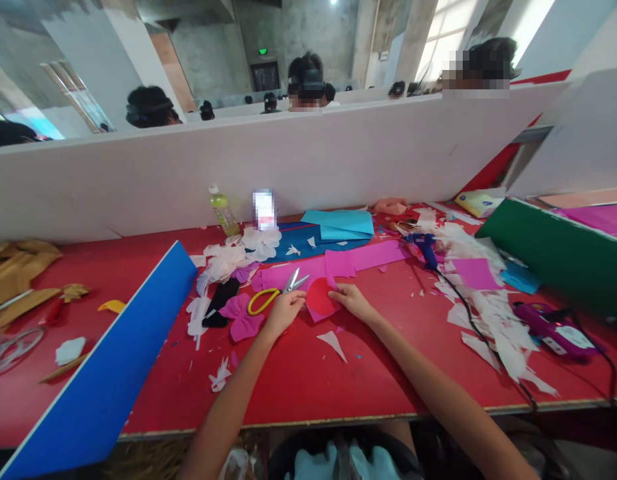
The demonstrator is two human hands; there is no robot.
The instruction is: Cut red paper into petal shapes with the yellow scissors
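Observation:
My left hand [287,312] and my right hand [352,300] pinch opposite sides of a small pink paper piece [315,316]. A red circle [320,295] shows in the middle of that piece; whether it is a separate disc I cannot tell. Close behind my left hand lie scissors with yellow handles [263,301], their blades apart. A pink petal-shaped piece [242,319] and a black flat object [222,301] are left of the scissors. Beyond my hands a long pink strip [373,256] stretches across the red table [383,393]. A pale scrap [333,345] lies just in front of the held piece.
Blue [133,373] and green [553,260] dividers flank the workspace. At the back stand a bottle [223,212] and a lit phone [264,209]. White scraps [498,327], a blue glue gun [424,248] with a cord, and a purple device [555,330] occupy the right.

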